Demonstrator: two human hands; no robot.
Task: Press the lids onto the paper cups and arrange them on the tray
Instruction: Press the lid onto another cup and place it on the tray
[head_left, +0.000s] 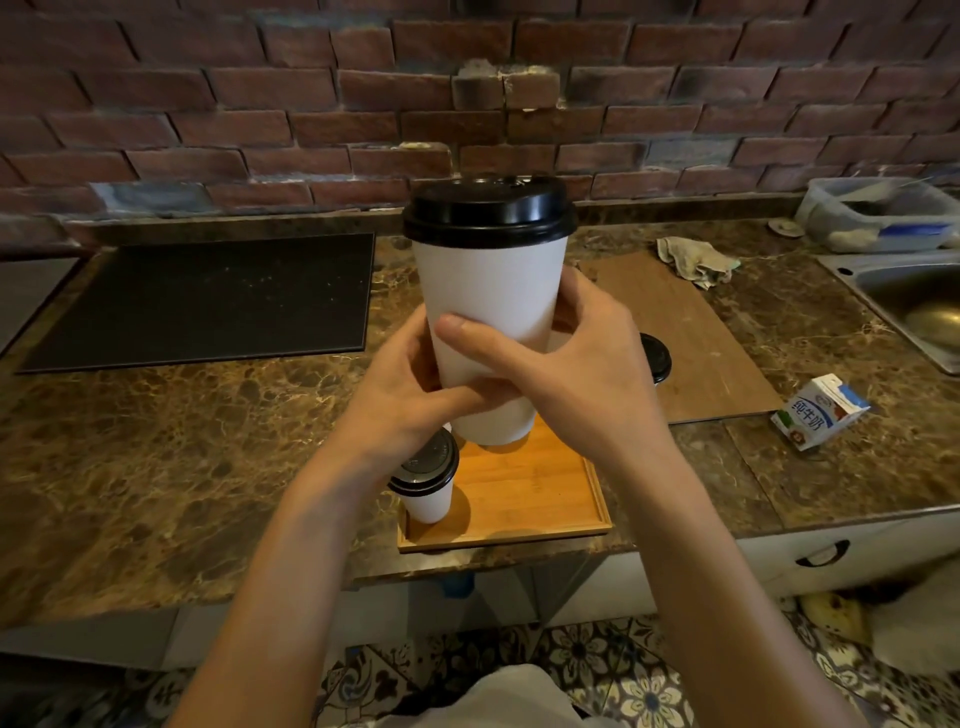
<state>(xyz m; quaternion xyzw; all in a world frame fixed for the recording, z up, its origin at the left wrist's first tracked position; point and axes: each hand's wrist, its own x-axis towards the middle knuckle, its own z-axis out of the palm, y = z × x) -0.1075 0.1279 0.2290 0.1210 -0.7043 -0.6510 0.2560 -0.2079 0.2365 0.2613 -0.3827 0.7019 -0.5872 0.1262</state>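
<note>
Both arms reach forward, forearms bare; L hand (410, 400) and R hand (571, 374) grip the lower half of one tall white paper cup (493, 291) held up above the wooden tray (530, 499); L fingers curl round its left side w/ thumb low across the front; R thumb lies flat across the front, R fingers wrap the far right side; cup is about upright, black lid (488, 213) seated on the rim.

A shorter lidded cup (427, 501) stands in the tray's near-left corner; a third cup (655, 358), black lid on, stands beyond the tray to the right, mostly hidden by the R hand.

Tray sits on a brown marble counter (156, 441); brown board (691, 338) lies behind-right of the tray w/ a crumpled cloth (696, 260) at its far end; black mat (208, 301) behind-left; milk carton (818, 413) tipped on its side, well right of the tray; steel sink (909, 301) and plastic tub (878, 213) further right; brick wall (260, 104) at the back.

Tray's near edge is right at the counter's front edge; tray floor right of the short cup is bare wood; plain marble runs left of the tray; patterned floor tiles (597, 654) below.
</note>
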